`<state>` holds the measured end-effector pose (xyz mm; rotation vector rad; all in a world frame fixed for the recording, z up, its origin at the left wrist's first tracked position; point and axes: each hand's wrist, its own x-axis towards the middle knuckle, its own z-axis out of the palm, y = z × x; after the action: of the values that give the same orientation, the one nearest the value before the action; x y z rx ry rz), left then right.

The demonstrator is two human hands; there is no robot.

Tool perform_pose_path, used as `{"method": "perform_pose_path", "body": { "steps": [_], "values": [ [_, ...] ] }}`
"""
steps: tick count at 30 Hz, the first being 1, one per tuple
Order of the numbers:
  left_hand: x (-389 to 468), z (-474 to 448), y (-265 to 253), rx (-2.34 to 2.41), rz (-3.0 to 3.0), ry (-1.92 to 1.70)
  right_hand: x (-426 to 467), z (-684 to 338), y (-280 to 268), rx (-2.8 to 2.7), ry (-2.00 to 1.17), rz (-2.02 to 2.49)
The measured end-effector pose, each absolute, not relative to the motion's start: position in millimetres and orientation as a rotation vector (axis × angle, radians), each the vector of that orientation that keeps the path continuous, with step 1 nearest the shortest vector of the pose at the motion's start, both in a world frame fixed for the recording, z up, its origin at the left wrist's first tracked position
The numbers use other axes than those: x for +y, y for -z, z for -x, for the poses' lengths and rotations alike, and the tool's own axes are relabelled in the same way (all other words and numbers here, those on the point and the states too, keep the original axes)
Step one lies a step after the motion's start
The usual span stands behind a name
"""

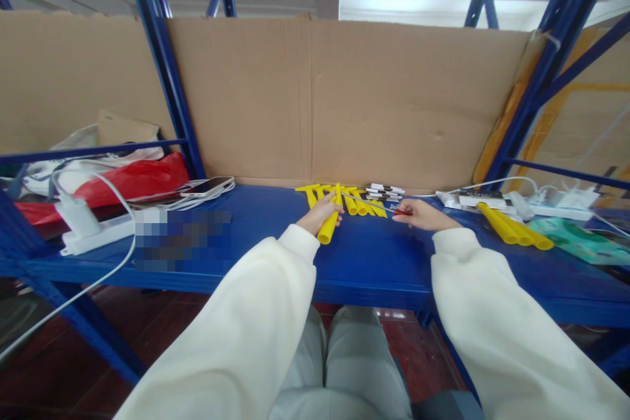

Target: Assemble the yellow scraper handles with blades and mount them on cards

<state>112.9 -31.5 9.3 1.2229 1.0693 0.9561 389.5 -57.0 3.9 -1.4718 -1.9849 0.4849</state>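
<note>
My left hand (319,212) is closed round a yellow tube (327,231), whose wide open end faces me. In my right hand (424,214) is a screwdriver (403,212) with a red handle, gripped by the fingers. Its thin metal shaft points left toward the upper part of the tube; whether the tip touches it I cannot tell. Just behind my hands, several more yellow tubes (361,208) lie side by side on the blue tabletop (374,256). Beside them is a small stack of black-and-white marker pens (386,191).
A cardboard panel (246,105) stands along the back between blue posts (536,85). To the left are a white power strip (105,234), a red bag (147,177) and a phone (212,185). More yellow tubes (512,228) and a green packet (583,241) lie at right.
</note>
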Motion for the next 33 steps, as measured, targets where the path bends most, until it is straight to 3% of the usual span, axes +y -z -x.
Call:
{"method": "perform_pose_path", "body": {
  "steps": [33],
  "values": [
    [-27, -114, -5, 1.062, -1.208, -0.995, -63, -384, -5, -2.06, -0.535, 1.484]
  ]
}}
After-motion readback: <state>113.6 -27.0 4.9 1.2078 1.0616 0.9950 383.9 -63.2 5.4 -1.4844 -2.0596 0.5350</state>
